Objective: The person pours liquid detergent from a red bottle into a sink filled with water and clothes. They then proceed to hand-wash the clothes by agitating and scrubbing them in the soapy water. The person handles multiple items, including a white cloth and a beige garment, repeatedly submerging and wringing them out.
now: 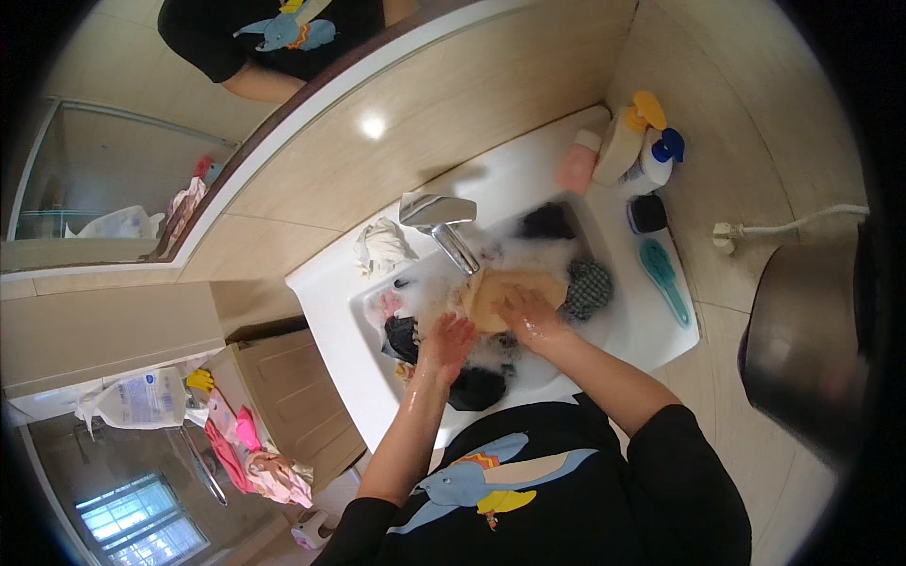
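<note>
Soapy water fills the white washbasin (325,332), and several garments lie in it. My right hand (527,315) rests spread on a wet yellowish-tan cloth (488,297) under the tap. At the cloth's left side is my left hand (449,343), wet, its fingers apart, near a black garment (402,338). Another black garment (478,389) bulges from the suds below the hands. A dark checked cloth (589,289) lies to the right of the tan one, and a dark cloth (546,222) sits at the basin's far corner.
The chrome faucet (453,244) reaches over the basin. A crumpled white cloth (382,246) lies left of it. On the right ledge stand a pink tube (579,166), pump bottles (648,166), a black item (647,214) and a teal brush (664,279). A mirror (127,163) is at upper left.
</note>
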A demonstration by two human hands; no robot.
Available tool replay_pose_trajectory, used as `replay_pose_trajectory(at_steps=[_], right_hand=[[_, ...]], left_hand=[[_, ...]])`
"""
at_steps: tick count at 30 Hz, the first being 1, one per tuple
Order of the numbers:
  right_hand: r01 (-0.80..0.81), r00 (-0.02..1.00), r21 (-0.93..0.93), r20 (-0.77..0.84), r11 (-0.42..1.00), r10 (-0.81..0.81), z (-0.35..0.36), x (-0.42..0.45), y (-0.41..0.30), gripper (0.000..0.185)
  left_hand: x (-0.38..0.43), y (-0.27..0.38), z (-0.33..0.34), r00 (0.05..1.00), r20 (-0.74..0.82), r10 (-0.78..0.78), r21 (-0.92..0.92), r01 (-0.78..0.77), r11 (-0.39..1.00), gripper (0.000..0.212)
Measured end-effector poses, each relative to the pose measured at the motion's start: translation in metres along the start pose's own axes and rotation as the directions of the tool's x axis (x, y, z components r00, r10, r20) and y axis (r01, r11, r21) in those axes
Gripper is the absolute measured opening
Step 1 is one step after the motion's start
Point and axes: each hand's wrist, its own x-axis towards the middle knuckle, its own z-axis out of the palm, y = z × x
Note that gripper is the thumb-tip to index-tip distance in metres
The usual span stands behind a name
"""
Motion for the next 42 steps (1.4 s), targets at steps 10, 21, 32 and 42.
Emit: replay_pose_trajectory(at_steps=[10,21,32,42], right_hand=[[-0.295,0.911,0.453,0.398,0.841,0.105,0.112,0.016,0.033,0.044],[-0.089,0.989,0.618,-0.037,0.781,0.143,-0.039,0.012,-0.084,0.033],[0.126,0.886,0.476,-0.448,0.870,0.117,0.005,0.010,-0.039,0.030],[0.026,0.994,0.253,-0.110,0.967,0.002,0.007,0.009,0.015,0.035]], left_hand=[[0.020,-0.037,-0.022,0.985,0.105,-0.138,-0.111,0.149,0.982,0.047],[0.056,-0.021,0.021,0.704,0.701,0.116,-0.240,0.080,0.967,0.054],[0.020,-0.040,0.031,0.940,0.332,-0.073,0.166,0.018,0.986,0.055],[0.050,-0.046,0.004,0.980,0.102,-0.169,-0.032,0.173,0.984,0.061]])
